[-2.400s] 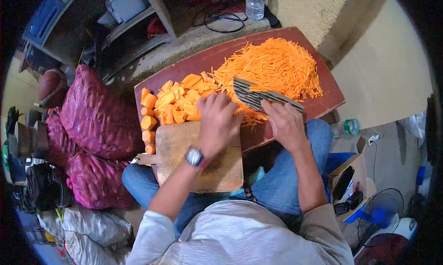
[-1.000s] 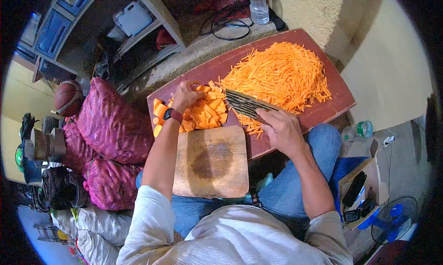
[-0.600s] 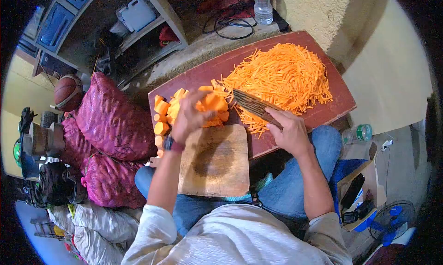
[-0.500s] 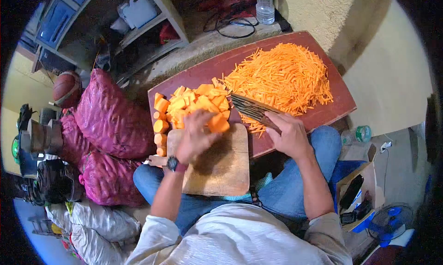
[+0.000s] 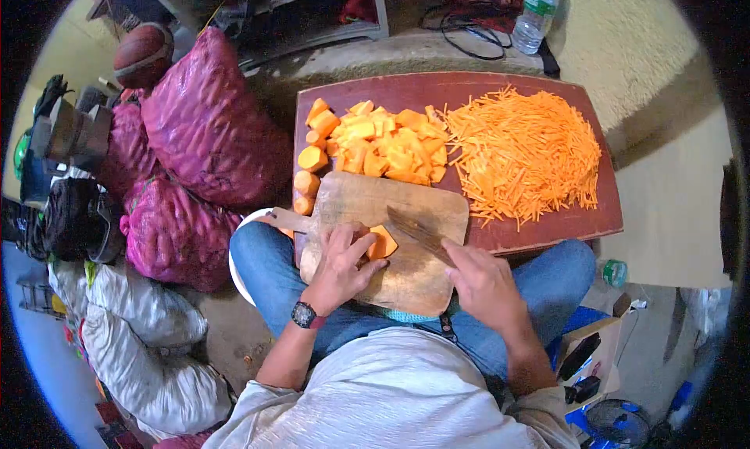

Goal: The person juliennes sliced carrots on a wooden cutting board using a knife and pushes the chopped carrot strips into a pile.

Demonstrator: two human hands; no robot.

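My left hand [image 5: 344,261] presses an orange carrot chunk [image 5: 382,243] down on the wooden cutting board [image 5: 414,207] on my lap. My right hand [image 5: 483,281] grips the handle of a cleaver [image 5: 414,228], whose blade rests against the right side of that chunk. Just beyond the board, a heap of carrot chunks [image 5: 375,144] lies on the dark red tabletop [image 5: 578,222]. To the right of the heap spreads a large pile of thin carrot strips [image 5: 531,156].
Purple mesh sacks [image 5: 211,128] are stacked at the left, with grey bags [image 5: 148,347] below them. A water bottle [image 5: 535,15] and black cables stand beyond the table. A white bowl rim [image 5: 238,273] shows under my left knee. A box with dark items [image 5: 582,363] sits at lower right.
My left hand reached into the chunk heap, carried one chunk back and set it on the board. The cleaver moved from the strip pile down to that chunk. The view shifted.
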